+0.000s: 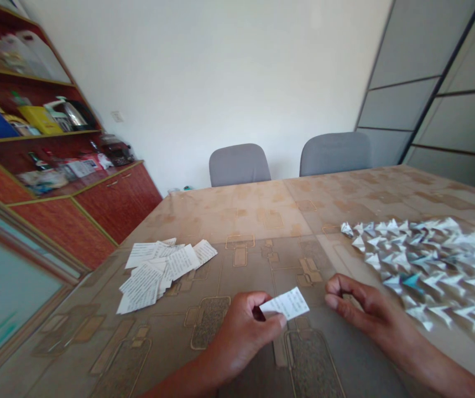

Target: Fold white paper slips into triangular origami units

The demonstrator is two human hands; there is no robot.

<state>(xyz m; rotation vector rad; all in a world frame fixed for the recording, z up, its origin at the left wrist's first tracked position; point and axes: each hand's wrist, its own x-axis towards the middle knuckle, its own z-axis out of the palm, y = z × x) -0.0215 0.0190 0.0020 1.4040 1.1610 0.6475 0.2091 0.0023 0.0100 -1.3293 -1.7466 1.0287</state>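
My left hand pinches a small piece of printed paper between thumb and fingers, above the near middle of the table. The piece looks like a folded slip, with lines of text on its upper face. To the right of it, and apart from it, hovers my right hand. Its fingers are curled, the thumb tip is close to the index fingertip, and nothing shows between them. Beyond my left hand, a loose pile of printed paper slips lies on the left side of the table.
Rows of small folded paper pieces, mostly white with a few bluish ones, cover the right side of the patterned table. Two grey chairs stand at the far edge. A red-brown cabinet with loaded shelves is at the left.
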